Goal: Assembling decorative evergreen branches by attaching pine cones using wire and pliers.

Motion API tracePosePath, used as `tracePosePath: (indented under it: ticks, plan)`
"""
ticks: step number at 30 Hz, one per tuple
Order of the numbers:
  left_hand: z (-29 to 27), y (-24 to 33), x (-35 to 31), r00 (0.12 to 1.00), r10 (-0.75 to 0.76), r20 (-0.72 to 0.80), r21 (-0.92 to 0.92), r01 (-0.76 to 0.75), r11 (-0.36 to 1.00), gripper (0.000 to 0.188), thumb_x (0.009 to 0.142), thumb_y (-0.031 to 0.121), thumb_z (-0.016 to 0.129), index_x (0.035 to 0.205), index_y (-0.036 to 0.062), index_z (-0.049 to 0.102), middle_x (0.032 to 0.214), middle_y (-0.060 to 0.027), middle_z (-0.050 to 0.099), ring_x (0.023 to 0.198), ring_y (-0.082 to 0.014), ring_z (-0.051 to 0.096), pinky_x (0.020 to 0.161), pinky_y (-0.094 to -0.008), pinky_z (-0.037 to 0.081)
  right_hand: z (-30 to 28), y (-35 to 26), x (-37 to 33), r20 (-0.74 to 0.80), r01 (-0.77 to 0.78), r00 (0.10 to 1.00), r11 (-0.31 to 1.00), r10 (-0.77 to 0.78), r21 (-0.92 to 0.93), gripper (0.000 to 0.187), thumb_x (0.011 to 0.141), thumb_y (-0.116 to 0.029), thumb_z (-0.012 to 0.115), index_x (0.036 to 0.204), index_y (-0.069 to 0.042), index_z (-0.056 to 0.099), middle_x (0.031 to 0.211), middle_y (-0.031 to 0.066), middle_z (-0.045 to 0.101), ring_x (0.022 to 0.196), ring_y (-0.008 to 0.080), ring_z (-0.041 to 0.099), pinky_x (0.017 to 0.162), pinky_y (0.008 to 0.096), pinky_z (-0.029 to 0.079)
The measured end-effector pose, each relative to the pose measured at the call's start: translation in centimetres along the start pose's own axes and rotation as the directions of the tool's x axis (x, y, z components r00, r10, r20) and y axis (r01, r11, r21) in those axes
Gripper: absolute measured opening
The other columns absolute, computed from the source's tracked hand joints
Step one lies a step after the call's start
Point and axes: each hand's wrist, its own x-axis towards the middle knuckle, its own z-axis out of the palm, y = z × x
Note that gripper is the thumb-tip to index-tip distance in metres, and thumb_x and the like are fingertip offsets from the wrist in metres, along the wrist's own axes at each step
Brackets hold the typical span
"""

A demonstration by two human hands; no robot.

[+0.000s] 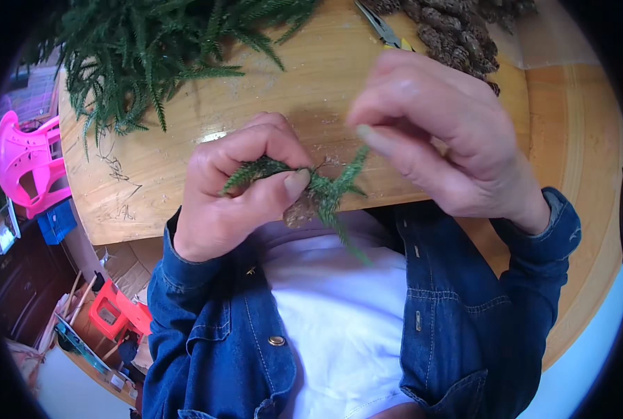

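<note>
My left hand [238, 183] is closed, pinching a green artificial pine sprig [334, 190] between thumb and fingers. Its needled arms spread out on both sides of the thumb. Below the thumb a brown lump, apparently a pine cone [299, 214], shows partly beneath the sprig. To the right, my right hand [451, 133] is raised with thumb and forefinger pinched together, just beyond the sprig's upper tip. Slight blur covers those fingertips; whatever they hold, perhaps something thin, cannot be made out. Both hands are over the table's near edge, in front of my body.
A heap of green pine branches [151, 49] covers the far left of the wooden table [304, 77]. Pliers [381, 26] and a pile of pine cones [458, 38] lie at the far right. Thin dark wires [119, 171] rest at left. A pink chair [28, 164] stands beyond the left edge.
</note>
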Motion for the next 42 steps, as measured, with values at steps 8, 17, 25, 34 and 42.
tracePosePath:
  ticks: [8,17,25,34,42]
  plan:
    - [0.9,0.6,0.9,0.977,-0.168,0.132,-0.427,0.209,0.88,0.008,0.079,0.003,0.062,0.082,-0.0034,0.06,0.086,-0.0051,0.057,0.082,-0.0127,0.052,0.074,-0.0258,0.041,-1.0,-0.9,0.8,0.255,0.106,0.961,0.994,-0.108,0.023,0.008,0.076,-0.004,0.062,0.084,-0.003,0.059,0.076,0.0063,0.054,0.063,0.0211,0.057,0.05,0.0297,0.045]
    - [2.2,2.2,1.9,0.985,-0.116,0.131,0.047,0.11,0.993,0.009,0.075,0.002,0.063,0.082,-0.0002,0.06,0.082,-0.0071,0.056,0.077,-0.0185,0.053,0.071,-0.0295,0.041,-2.1,-1.0,-0.4,0.225,0.24,0.95,0.967,-0.216,-0.085,0.015,0.077,-0.009,0.062,0.071,-0.004,0.05,0.068,0.0048,0.046,0.056,0.022,0.053,0.045,0.0314,0.043]
    - [2.3,1.0,2.2,0.964,0.258,0.07,0.514,-0.257,0.819,0.01,0.07,0.002,0.064,0.08,0.001,0.06,0.073,-0.0093,0.052,0.069,-0.0253,0.048,0.064,-0.0331,0.038,-1.2,0.2,-1.7,0.139,-0.104,0.985,0.994,0.097,0.039,0.011,0.079,-0.005,0.063,0.077,-0.001,0.053,0.072,0.0062,0.051,0.059,0.023,0.053,0.05,0.0332,0.041]
    - [0.3,0.2,1.1,0.977,-0.194,0.091,-0.238,0.21,0.948,0.009,0.078,0.005,0.064,0.082,-0.0009,0.06,0.075,-0.0058,0.054,0.074,-0.0176,0.05,0.068,-0.0277,0.039,-0.3,0.6,-0.1,0.086,0.076,0.993,0.992,-0.085,0.097,0.015,0.075,0.003,0.065,0.088,-0.001,0.058,0.074,0.0078,0.055,0.06,0.023,0.055,0.048,0.033,0.041]
    - [-1.2,1.5,0.9,0.978,-0.075,0.193,-0.153,0.105,0.983,0.006,0.078,0.005,0.063,0.082,0.0007,0.061,0.078,-0.0059,0.056,0.074,-0.0199,0.052,0.07,-0.0301,0.041,-0.7,-1.4,2.2,0.267,0.112,0.954,0.99,-0.133,0.089,0.015,0.076,0.001,0.066,0.087,-0.002,0.056,0.074,0.0089,0.053,0.06,0.0245,0.055,0.046,0.0335,0.041]
